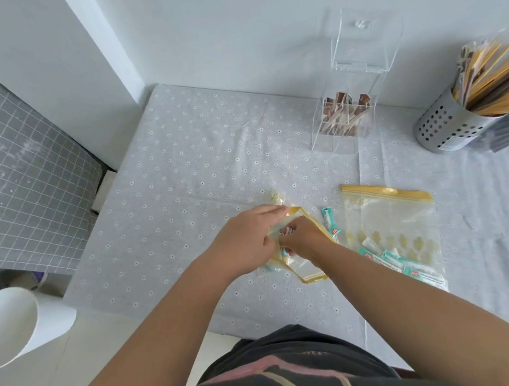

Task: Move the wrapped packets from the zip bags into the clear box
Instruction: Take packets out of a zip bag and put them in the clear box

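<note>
My left hand (245,239) pinches the yellow-edged mouth of a thin, crinkled zip bag (303,268) and holds it open, while my right hand (305,239) is pushed inside it, fingers curled around small wrapped packets (284,231); how firmly they grip I cannot tell, since the plastic and my left hand cover part of them. Just to the right a single teal-and-white packet (330,224) lies flat on the cloth. Beside it lies a second zip bag (388,221), flat, transparent, with a yellow seal strip along its top and faint yellow prints, holding a cluster of teal packets (407,267) in its lower corner. Farther back stands the clear box (348,117), tall, hard-walled acrylic with inner dividers and its lid raised; brown-and-white packets already sit in its bottom. At the far right a perforated metal cup (444,127) is crammed with long yellow and brown sachets. Everything rests on a pale grey tablecloth (183,168) dotted with tiny white flowers and creased in straight folds. White walls meet behind the table; a grey checked mat lies on the left.
</note>
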Demonstrator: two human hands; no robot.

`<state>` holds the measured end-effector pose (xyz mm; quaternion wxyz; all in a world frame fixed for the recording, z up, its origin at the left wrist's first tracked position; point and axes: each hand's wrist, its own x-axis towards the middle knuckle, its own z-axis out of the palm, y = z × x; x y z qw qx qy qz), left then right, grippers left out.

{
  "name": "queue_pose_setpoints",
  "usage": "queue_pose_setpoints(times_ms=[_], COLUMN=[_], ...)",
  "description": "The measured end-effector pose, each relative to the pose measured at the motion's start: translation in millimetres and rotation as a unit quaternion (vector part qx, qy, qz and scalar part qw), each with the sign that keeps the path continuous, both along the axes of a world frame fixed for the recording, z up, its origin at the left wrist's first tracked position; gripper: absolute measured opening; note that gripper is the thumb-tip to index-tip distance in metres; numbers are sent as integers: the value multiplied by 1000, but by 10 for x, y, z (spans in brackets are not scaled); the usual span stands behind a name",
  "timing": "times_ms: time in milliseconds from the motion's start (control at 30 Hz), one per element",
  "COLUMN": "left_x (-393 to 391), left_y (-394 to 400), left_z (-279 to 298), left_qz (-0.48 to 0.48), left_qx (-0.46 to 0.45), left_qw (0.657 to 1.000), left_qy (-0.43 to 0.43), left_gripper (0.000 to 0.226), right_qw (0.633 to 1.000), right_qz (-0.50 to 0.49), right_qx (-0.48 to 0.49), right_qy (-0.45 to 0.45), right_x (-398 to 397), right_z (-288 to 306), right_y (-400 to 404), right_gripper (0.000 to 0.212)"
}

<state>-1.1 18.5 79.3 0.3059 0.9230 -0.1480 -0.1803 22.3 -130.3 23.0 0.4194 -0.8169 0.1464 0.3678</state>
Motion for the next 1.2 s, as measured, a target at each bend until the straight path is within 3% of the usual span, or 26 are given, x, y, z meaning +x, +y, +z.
queue_pose_setpoints(times_ms=[133, 267, 400, 533, 667, 767, 1067, 1200], left_x=[80, 35, 37, 57, 49, 53, 52, 71], left_y=[-25, 36, 46, 19, -26, -44, 38, 30], left_z=[55, 26, 35, 23, -11, -25, -25, -38], left_qz=[10, 22, 38, 39, 34, 29, 38, 41], left_qx=[-6, 0, 7, -7, -16, -13, 3, -4], left_qw=[1000, 1000, 999, 998, 998, 999, 999, 998], left_qy=[-17, -2, 25, 48, 47, 41, 24, 40], left_gripper=[69, 69, 67, 66, 64, 64, 65, 63], right_qw=[990, 954, 954, 952, 945, 924, 904, 915], right_qz=[91, 199, 156, 84, 7, 33, 171, 192], right_qx=[-60, -146, -128, -99, -103, -174, -256, -248], right_qy=[-92, -173, -221, -275, -312, -340, -296, -253], right_x=[-39, -228, -120, 524, 1327, 1772, 2102, 2164], right_z=[180, 408, 960, 1446, 1485, 1317, 906, 842], right_y=[-52, -123, -416, -921, -1217, -1217, -1064, -1081], right_gripper=[9, 18, 11, 7, 12, 10, 12, 13])
